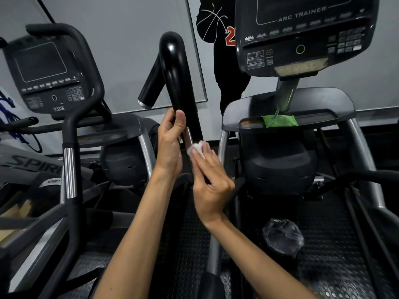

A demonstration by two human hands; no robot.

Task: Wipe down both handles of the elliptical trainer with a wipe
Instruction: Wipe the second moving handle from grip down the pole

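The black left handle (179, 78) of the Arc Trainer rises up the middle of the view and curves over at its top. My left hand (170, 143) grips the handle at the lower end of its black grip, thumb up against it. Just below, my right hand (209, 180) presses a crumpled white wipe (197, 147) against the handle's silver band with straight fingers. The trainer's right handle is out of view.
The trainer's console (302, 33) hangs at the upper right, with a green wipe packet (279, 120) on the tray under it. A second machine with its own handle (71, 134) stands at the left. A crumpled clear bag (282, 236) lies on the footplate. A person in black (224, 39) stands behind.
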